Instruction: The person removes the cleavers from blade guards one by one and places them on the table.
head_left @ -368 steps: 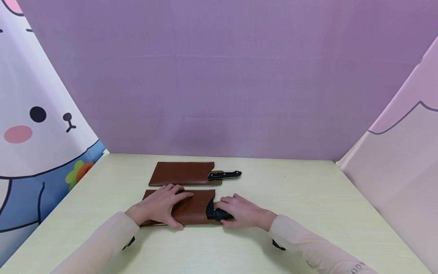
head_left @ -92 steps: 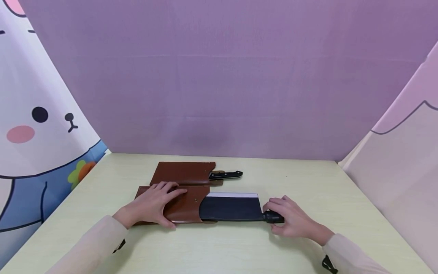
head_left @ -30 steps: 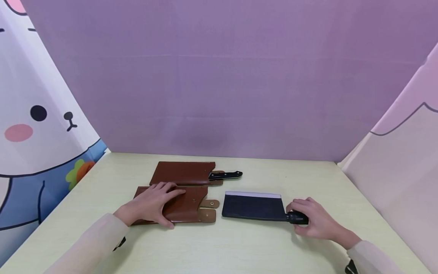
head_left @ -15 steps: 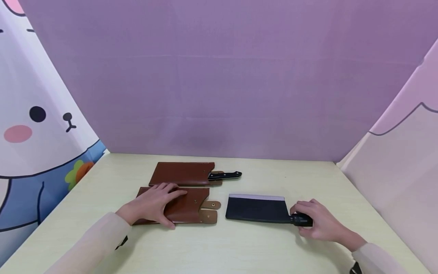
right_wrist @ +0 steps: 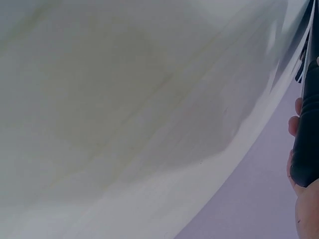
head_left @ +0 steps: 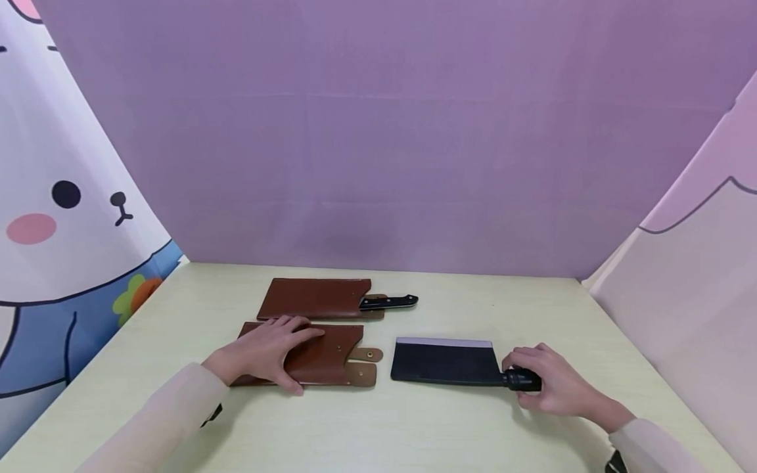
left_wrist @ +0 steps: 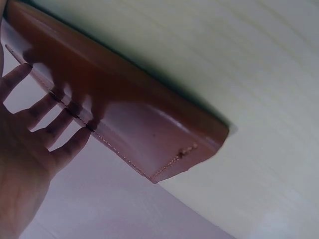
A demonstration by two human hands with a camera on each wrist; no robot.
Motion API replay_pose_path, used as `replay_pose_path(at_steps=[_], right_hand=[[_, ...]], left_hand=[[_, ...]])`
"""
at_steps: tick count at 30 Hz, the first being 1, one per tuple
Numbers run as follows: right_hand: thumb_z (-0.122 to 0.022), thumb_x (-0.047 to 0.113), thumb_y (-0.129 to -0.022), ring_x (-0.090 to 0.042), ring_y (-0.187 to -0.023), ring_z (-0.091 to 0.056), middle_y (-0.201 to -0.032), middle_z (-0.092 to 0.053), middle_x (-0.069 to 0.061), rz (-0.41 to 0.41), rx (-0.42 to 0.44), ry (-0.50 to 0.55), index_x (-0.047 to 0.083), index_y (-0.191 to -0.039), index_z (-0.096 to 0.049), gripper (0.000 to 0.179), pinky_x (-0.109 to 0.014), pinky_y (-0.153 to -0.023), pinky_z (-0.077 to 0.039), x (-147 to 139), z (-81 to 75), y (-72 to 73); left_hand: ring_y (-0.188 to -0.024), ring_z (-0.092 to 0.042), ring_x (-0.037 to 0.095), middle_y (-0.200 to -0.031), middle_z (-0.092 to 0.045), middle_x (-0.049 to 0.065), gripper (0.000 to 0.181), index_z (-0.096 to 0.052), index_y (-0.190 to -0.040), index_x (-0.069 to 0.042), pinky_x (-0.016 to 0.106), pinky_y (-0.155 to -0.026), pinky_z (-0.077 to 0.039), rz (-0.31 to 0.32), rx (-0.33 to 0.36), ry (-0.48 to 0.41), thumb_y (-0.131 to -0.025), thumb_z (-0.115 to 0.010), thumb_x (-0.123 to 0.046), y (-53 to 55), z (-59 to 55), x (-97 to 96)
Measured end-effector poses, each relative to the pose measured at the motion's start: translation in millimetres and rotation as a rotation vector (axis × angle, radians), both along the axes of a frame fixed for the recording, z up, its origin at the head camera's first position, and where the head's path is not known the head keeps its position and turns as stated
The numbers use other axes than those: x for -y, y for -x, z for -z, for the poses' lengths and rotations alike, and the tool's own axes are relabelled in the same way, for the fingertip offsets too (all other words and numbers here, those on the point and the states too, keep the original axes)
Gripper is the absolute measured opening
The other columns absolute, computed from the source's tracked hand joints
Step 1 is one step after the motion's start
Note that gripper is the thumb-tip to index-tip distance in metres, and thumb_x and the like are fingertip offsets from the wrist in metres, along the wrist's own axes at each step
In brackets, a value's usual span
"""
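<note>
In the head view, the left hand (head_left: 266, 351) rests with its fingers spread on the near brown sheath (head_left: 325, 361), whose two straps (head_left: 365, 355) stick out at the mouth. The right hand (head_left: 547, 384) grips the handle (head_left: 523, 379) of a black cleaver (head_left: 446, 362), just beyond those straps; whether the blade touches the surface (head_left: 414, 427) is unclear. Behind lies a far sheath (head_left: 313, 299) with a knife (head_left: 393, 302) in it, its handle protruding. The left wrist view shows parted fingers at the near sheath's stitched edge. In the right wrist view, fingers wrap the cleaver's handle.
</note>
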State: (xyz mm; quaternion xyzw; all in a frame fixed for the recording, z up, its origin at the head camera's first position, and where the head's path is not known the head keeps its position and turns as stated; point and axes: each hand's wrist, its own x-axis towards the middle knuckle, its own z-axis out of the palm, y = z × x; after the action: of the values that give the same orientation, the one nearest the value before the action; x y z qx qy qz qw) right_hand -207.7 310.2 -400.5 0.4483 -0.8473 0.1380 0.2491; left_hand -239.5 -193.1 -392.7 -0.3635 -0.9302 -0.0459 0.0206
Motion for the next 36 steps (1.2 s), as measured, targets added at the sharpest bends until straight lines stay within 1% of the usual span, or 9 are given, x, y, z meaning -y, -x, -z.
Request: replay_pose_path(at_steps=[6, 14, 21, 26, 36], right_hand=[[-0.073, 0.012, -0.044, 0.007, -0.072, -0.047, -0.085, -0.055, 0.021, 0.008, 0.028, -0.015, 0.026, -0.091, -0.059, 0.051, -0.024, -0.065, -0.032, -2, -0.6, 2.1], [-0.075, 0.010, -0.045, 0.007, -0.076, -0.050, -0.087, -0.057, 0.022, 0.000, 0.079, -0.036, 0.027, -0.093, -0.060, 0.053, -0.024, -0.068, -0.031, -4, -2.4, 4.1], [-0.076, 0.010, -0.047, 0.007, -0.075, -0.049, -0.086, -0.056, 0.023, 0.014, 0.107, -0.063, 0.027, -0.093, -0.060, 0.051, -0.025, -0.066, -0.031, -6, 0.3, 8.1], [-0.077, 0.011, -0.046, 0.006, -0.075, -0.049, -0.085, -0.055, 0.022, 0.027, 0.100, -0.086, 0.027, -0.092, -0.061, 0.051, -0.025, -0.066, -0.031, -8, 2.3, 10.9], [-0.077, 0.011, -0.047, 0.003, -0.075, -0.050, -0.083, -0.055, 0.021, 0.071, 0.081, -0.119, 0.026, -0.091, -0.062, 0.049, -0.026, -0.069, -0.032, -9, 2.4, 14.3]], left_hand=[[-0.119, -0.042, 0.029, -0.129, -0.043, 0.006, 0.097, -0.041, -0.137, -0.021, 0.054, -0.098, -0.034, 0.009, -0.001, 0.003, -0.059, -0.064, -0.075, 0.9, -0.7, 0.2], [-0.119, -0.042, 0.029, -0.130, -0.043, 0.007, 0.098, -0.040, -0.138, -0.021, 0.054, -0.099, -0.033, 0.006, 0.017, 0.010, -0.059, -0.064, -0.074, 1.0, -2.1, 0.0], [-0.119, -0.042, 0.029, -0.130, -0.043, 0.006, 0.097, -0.040, -0.138, -0.022, 0.053, -0.098, -0.034, 0.010, 0.017, 0.012, -0.059, -0.064, -0.074, 2.1, -0.6, 0.7], [-0.119, -0.042, 0.029, -0.130, -0.043, 0.006, 0.097, -0.040, -0.137, -0.022, 0.054, -0.098, -0.034, 0.014, 0.012, 0.006, -0.059, -0.063, -0.076, 4.1, 0.6, 1.9], [-0.122, -0.040, 0.030, -0.132, -0.042, 0.007, 0.098, -0.040, -0.138, -0.022, 0.055, -0.099, -0.032, 0.008, 0.038, 0.016, -0.059, -0.063, -0.076, 5.8, 1.4, 2.1]])
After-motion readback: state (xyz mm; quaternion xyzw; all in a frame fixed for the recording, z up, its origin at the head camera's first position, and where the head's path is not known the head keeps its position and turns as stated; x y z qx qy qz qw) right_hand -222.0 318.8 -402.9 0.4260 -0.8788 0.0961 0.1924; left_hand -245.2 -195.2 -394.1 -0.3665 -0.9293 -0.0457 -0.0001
